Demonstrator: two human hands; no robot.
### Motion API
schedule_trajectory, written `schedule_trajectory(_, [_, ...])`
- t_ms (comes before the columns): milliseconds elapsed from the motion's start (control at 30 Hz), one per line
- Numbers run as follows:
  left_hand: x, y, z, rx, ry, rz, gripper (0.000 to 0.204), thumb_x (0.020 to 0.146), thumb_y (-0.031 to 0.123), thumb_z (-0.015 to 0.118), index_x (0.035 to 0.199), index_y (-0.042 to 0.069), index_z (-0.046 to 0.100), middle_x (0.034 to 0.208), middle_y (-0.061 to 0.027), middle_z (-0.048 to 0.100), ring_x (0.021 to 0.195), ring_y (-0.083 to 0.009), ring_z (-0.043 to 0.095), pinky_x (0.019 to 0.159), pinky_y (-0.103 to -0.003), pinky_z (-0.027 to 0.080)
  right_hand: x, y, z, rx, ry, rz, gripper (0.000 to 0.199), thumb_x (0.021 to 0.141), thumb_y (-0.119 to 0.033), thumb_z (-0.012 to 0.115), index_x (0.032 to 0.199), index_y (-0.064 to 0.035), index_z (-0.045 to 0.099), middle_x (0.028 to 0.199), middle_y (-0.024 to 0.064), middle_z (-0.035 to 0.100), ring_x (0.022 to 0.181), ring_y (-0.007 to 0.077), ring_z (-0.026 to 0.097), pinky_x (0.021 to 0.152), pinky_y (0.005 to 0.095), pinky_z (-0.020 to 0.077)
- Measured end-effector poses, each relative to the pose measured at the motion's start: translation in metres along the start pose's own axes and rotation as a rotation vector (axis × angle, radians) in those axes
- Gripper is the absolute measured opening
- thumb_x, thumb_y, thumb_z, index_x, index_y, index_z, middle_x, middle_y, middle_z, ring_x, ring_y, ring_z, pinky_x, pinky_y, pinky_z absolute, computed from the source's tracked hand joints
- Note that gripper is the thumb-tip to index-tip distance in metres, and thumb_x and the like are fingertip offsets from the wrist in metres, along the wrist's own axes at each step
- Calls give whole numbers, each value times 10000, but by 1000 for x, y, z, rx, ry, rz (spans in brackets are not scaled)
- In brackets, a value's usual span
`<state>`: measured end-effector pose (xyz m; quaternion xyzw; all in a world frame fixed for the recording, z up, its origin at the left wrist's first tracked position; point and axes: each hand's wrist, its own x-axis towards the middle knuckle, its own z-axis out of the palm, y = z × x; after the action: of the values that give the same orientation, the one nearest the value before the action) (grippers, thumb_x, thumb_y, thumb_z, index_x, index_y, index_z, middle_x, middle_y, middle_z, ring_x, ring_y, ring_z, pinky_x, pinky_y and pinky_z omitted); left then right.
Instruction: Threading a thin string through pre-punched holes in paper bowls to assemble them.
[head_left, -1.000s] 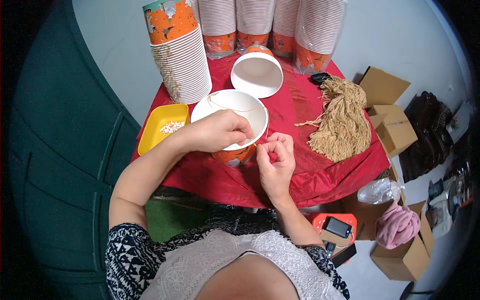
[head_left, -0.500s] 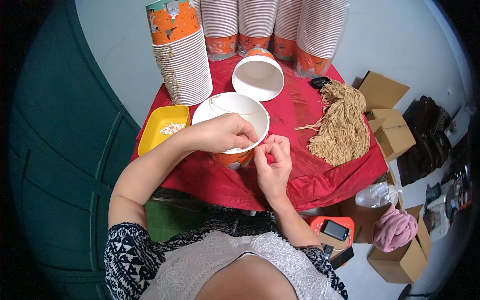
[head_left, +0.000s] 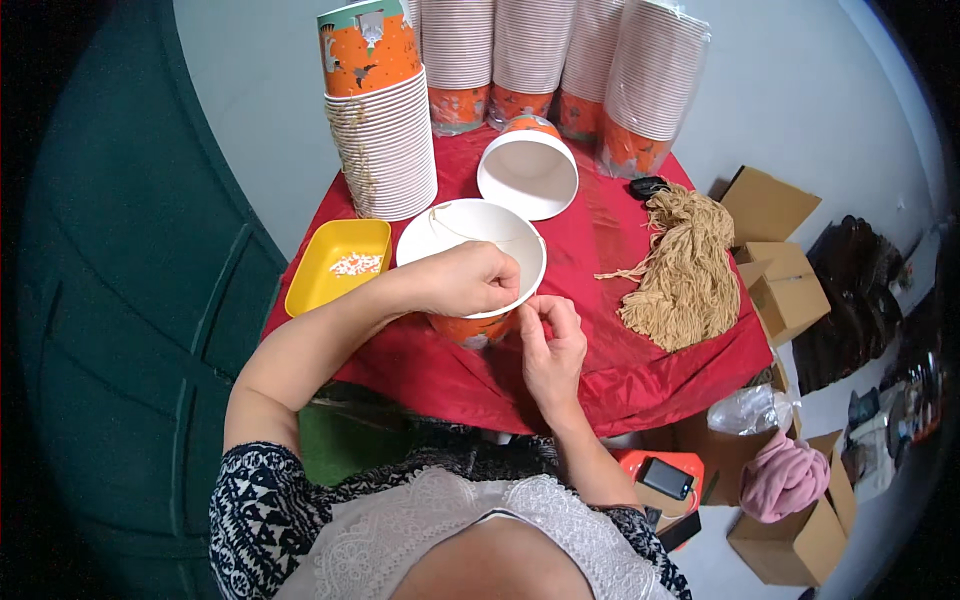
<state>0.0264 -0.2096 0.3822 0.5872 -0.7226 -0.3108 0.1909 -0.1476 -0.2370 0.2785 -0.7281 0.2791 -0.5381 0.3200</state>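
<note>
An orange paper bucket [head_left: 425, 238] with a white inside stands upright before me, and a thin tan string [head_left: 437, 213] lies along its inner wall. My left hand [head_left: 468, 280] reaches over the rim, its fingers pinched together inside the near right wall. Just outside that wall, below the rim, my right hand [head_left: 556, 350] has thumb and forefinger closed against the bucket. Whatever either hand pinches is too small or hidden to make out. A yellow tray [head_left: 312, 270] with small white and orange pieces [head_left: 356, 264] sits beside my left forearm.
Behind the bucket another paper bucket [head_left: 528, 175] lies on its side. A tall bucket stack [head_left: 385, 150] rises at left; several wrapped stacks [head_left: 655, 85] line the back. Tan string bundles [head_left: 685, 280] lie right on the red cloth [head_left: 590, 385]. Cardboard boxes [head_left: 790, 300] stand beyond the table.
The whole view has shifted slightly, so the table sits lower in the picture. Both hands stay at the bucket's near right rim, with the left fingers curled a little more inside.
</note>
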Motion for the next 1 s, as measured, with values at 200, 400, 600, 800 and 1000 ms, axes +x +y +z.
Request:
schedule_trajectory(200, [-7,-3,-7,4,145,9,185,840,145,577,853,-16,668,745,-165,678,704,-263,663,666,-380,511,12,-7,-25,41,-80,0,181,851,-71,692,1021,-37,638,709,33,572,692,180,506,746,339,391])
schedule_trajectory(400, [-15,-2,-7,-38,203,-6,195,838,153,572,855,-20,659,717,-152,660,680,-241,643,660,-367,506,30,-22,-37,-221,-153,-314,181,782,-34,728,942,-51,645,747,61,578,704,240,524,706,375,380])
schedule_trajectory(600, [-13,-7,6,-268,218,1,102,834,53,581,813,-2,663,753,-24,660,679,-73,560,608,-259,457,28,-19,-34,-304,-170,-388,115,786,-32,727,826,-54,622,767,88,598,742,280,536,697,401,384])
schedule_trajectory(800, [-8,-4,10,-581,229,33,78,776,14,590,733,-7,650,702,-60,654,578,-67,528,535,-237,424,26,-12,-27,-208,-168,-341,109,803,-35,720,813,-46,613,771,92,601,748,281,539,698,398,388])
schedule_trajectory(1000, [-8,-2,8,-846,178,3,92,842,20,600,756,-6,614,775,-137,686,533,-76,524,505,-208,418,27,-13,-33,-117,-234,-219,44,850,-40,671,855,-33,628,783,95,610,743,272,549,710,387,411])
